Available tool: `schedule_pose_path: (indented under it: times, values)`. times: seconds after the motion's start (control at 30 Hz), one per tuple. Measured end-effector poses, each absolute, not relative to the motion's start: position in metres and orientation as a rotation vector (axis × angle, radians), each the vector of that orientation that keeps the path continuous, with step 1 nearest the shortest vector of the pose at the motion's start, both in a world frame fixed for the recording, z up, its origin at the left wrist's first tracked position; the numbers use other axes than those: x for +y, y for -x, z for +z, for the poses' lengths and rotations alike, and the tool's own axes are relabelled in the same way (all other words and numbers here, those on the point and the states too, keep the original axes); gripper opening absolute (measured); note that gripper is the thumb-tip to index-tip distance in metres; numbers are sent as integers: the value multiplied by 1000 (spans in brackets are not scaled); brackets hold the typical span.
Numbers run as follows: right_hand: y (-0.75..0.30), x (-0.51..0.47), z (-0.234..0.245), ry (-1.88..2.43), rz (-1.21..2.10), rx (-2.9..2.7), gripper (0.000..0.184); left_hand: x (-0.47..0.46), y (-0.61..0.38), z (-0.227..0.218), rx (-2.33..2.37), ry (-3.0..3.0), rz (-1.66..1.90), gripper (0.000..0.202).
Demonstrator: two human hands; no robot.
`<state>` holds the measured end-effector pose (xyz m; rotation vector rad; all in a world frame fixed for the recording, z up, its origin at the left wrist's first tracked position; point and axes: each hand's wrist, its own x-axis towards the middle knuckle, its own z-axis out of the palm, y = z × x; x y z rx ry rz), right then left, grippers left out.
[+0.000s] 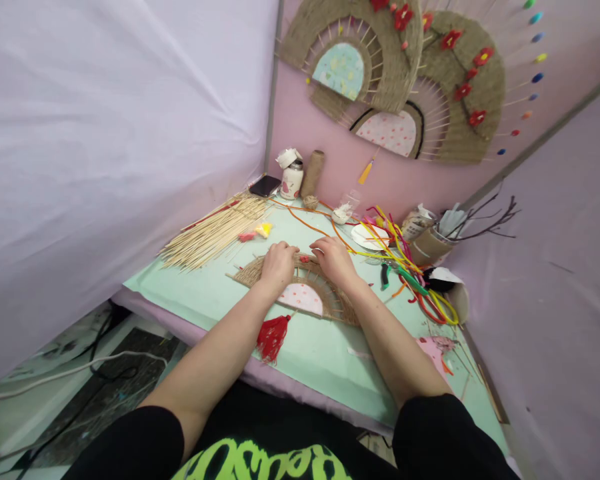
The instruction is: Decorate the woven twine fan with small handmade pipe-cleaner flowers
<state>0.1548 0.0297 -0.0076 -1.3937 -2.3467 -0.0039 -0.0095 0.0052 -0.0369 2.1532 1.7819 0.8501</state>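
Note:
A half-round woven twine fan (325, 293) with a pink dotted centre and a red tassel (273, 337) lies on the pale green table (325, 353). My left hand (277, 261) rests on its upper left rim with fingers curled down onto the weave. My right hand (334, 257) is just to the right, fingers bent and pressing at the fan's top edge near a small red piece (304, 258). What either hand pinches is too small to make out.
A bundle of thin wooden sticks (213, 233) lies at the left. Coloured pipe cleaners (405, 267), green-handled pliers, cardboard tubes and twigs crowd the right. A twine spool (313, 172), a jar and a phone stand at the back. Finished fans hang on the wall.

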Motion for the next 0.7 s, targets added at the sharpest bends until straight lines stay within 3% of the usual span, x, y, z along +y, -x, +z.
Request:
schedule_pose_path:
  times: [0.23, 0.7]
  values:
    - [-157, 15, -2, 1335, 2, -2694, 30, -1, 9, -39, 1774, -2287, 583, 42]
    - [-159, 20, -6, 1396, -74, -2671, 30, 0, 7, -37, 1777, -2302, 573, 42]
